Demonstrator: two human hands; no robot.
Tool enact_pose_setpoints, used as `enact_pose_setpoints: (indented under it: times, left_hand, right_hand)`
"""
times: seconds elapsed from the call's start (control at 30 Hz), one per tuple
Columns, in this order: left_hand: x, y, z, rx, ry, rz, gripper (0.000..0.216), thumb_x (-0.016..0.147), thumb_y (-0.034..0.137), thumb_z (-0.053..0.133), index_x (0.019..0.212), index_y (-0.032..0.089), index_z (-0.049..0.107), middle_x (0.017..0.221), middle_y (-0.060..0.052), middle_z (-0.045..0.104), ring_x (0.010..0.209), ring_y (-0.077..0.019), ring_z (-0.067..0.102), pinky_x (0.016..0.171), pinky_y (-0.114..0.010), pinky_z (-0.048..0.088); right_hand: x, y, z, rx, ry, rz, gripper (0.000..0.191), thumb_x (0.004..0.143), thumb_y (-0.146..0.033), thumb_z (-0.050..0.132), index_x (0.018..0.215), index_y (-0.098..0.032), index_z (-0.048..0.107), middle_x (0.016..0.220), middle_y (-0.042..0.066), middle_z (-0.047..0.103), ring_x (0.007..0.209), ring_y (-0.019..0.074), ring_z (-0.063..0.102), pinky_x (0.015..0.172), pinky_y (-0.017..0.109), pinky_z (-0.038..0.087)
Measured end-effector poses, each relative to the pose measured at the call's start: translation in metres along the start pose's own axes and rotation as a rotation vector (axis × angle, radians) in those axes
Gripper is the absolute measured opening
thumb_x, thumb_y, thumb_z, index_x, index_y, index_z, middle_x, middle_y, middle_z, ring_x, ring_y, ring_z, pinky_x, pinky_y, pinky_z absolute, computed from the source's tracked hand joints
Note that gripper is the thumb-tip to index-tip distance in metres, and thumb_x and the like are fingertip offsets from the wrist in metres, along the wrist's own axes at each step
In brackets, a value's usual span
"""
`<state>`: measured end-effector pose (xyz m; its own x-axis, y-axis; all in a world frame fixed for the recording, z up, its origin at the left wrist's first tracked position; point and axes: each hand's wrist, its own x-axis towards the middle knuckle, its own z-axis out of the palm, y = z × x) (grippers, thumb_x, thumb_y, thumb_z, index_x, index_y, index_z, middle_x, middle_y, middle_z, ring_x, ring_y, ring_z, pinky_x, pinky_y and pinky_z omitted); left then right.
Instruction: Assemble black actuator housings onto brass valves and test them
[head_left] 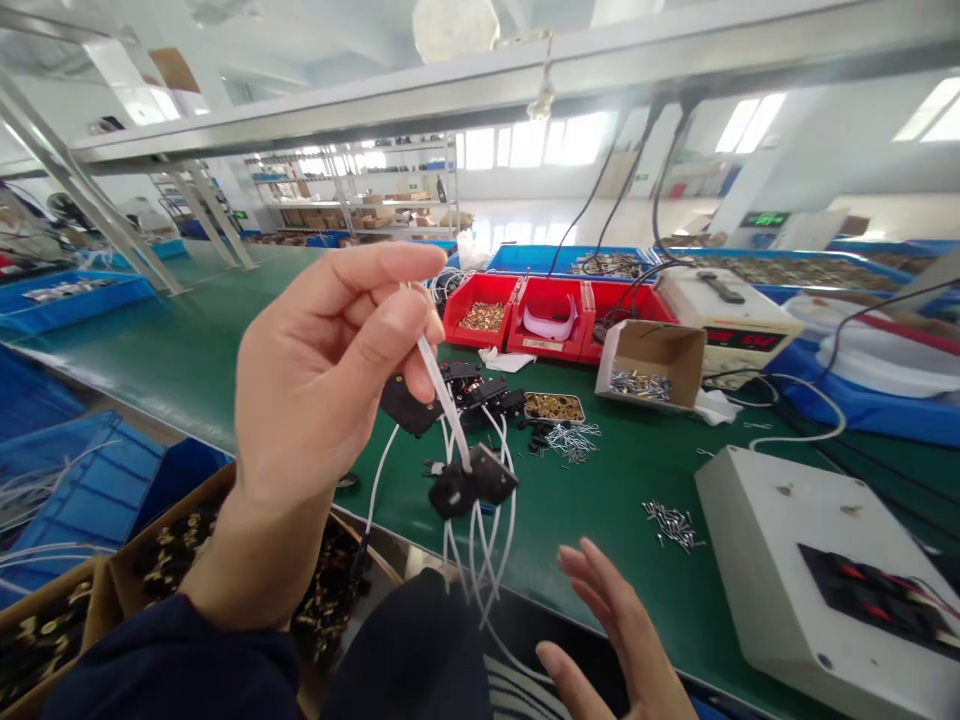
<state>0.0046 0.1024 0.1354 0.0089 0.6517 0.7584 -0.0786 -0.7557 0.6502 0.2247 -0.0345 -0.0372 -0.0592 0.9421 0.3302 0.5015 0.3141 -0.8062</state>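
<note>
My left hand (337, 360) is raised in mid-view and pinches a white cable (442, 395) between thumb and fingers. From the cable's lower end hang two small black housings (472, 480), blurred, so I cannot tell their exact kind. More white cables (495, 560) run down below them towards my lap. My right hand (615, 640) is low on the right, near the bench edge, fingers apart and holding nothing. Behind the pinched cable, several black parts (480, 390) with white leads lie on the green bench (570, 510).
Beyond stand red bins (551, 345), a cardboard box of screws (652, 410) and a beige power unit (731, 320). A small tray of brass pieces (553, 407), wire clips (571, 440) and loose screws (673, 526) lie nearer. A grey box (810, 560) stands right; cartons (112, 590) sit lower left.
</note>
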Motion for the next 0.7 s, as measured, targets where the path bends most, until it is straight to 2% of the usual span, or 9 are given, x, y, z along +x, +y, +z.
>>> enact_pose_setpoints:
  times: [0.07,0.13,0.2,0.27,0.37,0.43,0.57,0.63,0.7]
  left_hand:
    - [-0.017,0.010,0.016,-0.035,-0.058,-0.077,0.018,0.094,0.015,0.062,0.107,0.023,0.072,0.077,0.004,0.068,0.059,-0.0057,0.061,0.056,-0.018,0.051]
    - [-0.032,0.012,0.032,-0.135,-0.122,-0.208,0.016,0.094,0.017,0.064,0.105,0.025,0.071,0.080,0.005,0.070,0.060,-0.0048,0.065,0.059,-0.015,0.055]
    - [-0.044,0.007,0.049,-0.250,-0.168,-0.331,0.013,0.093,0.016,0.066,0.101,0.025,0.070,0.082,0.006,0.072,0.060,-0.0038,0.067,0.060,-0.012,0.056]
    - [-0.055,-0.001,0.066,-0.327,-0.188,-0.450,0.010,0.091,0.015,0.067,0.095,0.024,0.070,0.081,0.006,0.073,0.060,-0.0038,0.068,0.060,-0.011,0.056]
    - [-0.075,-0.009,0.088,-0.400,-0.230,-0.616,0.005,0.091,0.016,0.067,0.091,0.021,0.069,0.080,0.005,0.074,0.065,-0.0062,0.071,0.065,-0.013,0.058]
    - [-0.091,-0.012,0.099,-0.436,-0.281,-0.698,0.001,0.091,0.020,0.068,0.092,0.021,0.068,0.081,0.004,0.073,0.069,-0.0078,0.072,0.068,-0.015,0.059]
    - [-0.121,-0.016,0.105,-0.316,-0.298,-0.658,0.001,0.091,0.023,0.068,0.092,0.022,0.069,0.085,0.004,0.072,0.075,-0.0075,0.070,0.073,-0.015,0.057]
    - [-0.130,-0.018,0.104,-0.214,-0.290,-0.583,0.004,0.092,0.021,0.067,0.093,0.023,0.069,0.087,0.004,0.072,0.080,-0.0081,0.069,0.077,-0.016,0.056]
    - [-0.134,-0.018,0.102,-0.136,-0.333,-0.524,0.004,0.091,0.019,0.066,0.092,0.022,0.069,0.086,0.003,0.073,0.080,-0.0085,0.069,0.077,-0.016,0.056]
  right_hand:
    - [0.005,-0.007,-0.006,-0.016,0.030,-0.032,0.057,0.104,-0.031,0.054,0.154,-0.031,0.028,0.144,0.006,0.045,0.129,0.0222,0.049,0.111,0.030,0.042]
    - [0.007,-0.013,-0.013,0.014,0.035,-0.092,0.055,0.100,-0.024,0.059,0.149,-0.032,0.037,0.141,0.003,0.048,0.127,0.0213,0.050,0.111,0.028,0.041]
    - [0.004,-0.019,-0.022,0.124,-0.026,-0.096,0.042,0.096,-0.018,0.060,0.135,-0.032,0.053,0.128,0.001,0.058,0.114,0.0184,0.058,0.102,0.022,0.046]
    - [-0.001,-0.025,-0.030,0.298,-0.139,0.008,0.023,0.094,-0.015,0.058,0.111,-0.028,0.065,0.105,-0.001,0.065,0.093,0.0154,0.063,0.086,0.017,0.051]
    - [-0.014,-0.029,-0.038,0.479,-0.252,0.202,0.005,0.093,-0.025,0.064,0.091,-0.022,0.067,0.087,0.000,0.065,0.079,0.0157,0.062,0.075,0.019,0.050]
    - [-0.025,-0.027,-0.039,0.533,-0.275,0.270,0.022,0.093,-0.042,0.071,0.089,-0.021,0.069,0.086,0.003,0.066,0.080,0.0181,0.062,0.078,0.022,0.049]
    - [-0.050,-0.018,-0.036,0.876,-0.335,0.396,0.053,0.089,-0.071,0.068,0.099,-0.019,0.069,0.079,0.005,0.065,0.071,0.0169,0.062,0.068,0.021,0.047]
    - [-0.060,-0.015,-0.037,1.030,-0.238,0.527,0.054,0.090,-0.071,0.069,0.109,-0.021,0.065,0.079,0.003,0.063,0.065,0.0138,0.061,0.062,0.019,0.044]
    - [-0.065,-0.012,-0.042,1.029,-0.065,0.643,0.049,0.089,-0.063,0.076,0.113,-0.022,0.064,0.084,0.001,0.062,0.061,0.0117,0.061,0.061,0.018,0.043]
